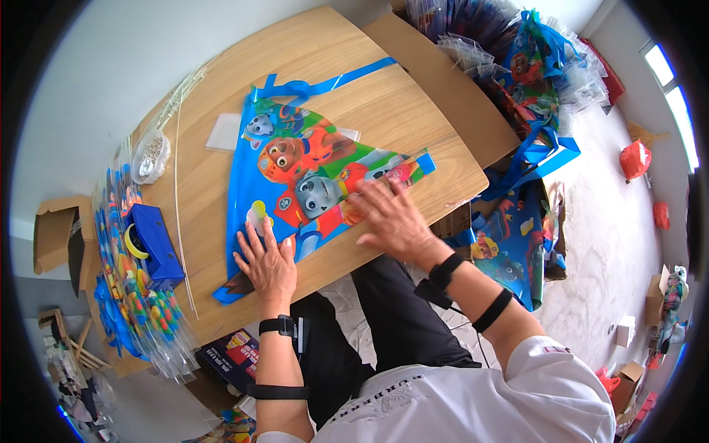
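A blue triangular kite (pixel 251 170), printed with cartoon dogs, lies folded on the wooden table (pixel 354 48). A blue ribbon tail (pixel 354 76) runs from its far corner toward the table's far right. My left hand (pixel 267 264) rests flat on the kite's near left part, fingers spread. Over the right part of the print is my right hand (pixel 395 221), slightly blurred, its fingers also stretched out and apart. Neither hand grips anything. A white sheet (pixel 223 131) shows partly from beneath the kite's left side.
Thin white rods (pixel 177 177) lie along the table's left. Near them stand a tub of small white pieces (pixel 152 156), a blue tape dispenser (pixel 155 247) and a stack of clear-wrapped packs (pixel 148 310). Cardboard (pixel 436 88) and piled kites (pixel 528 66) border the right.
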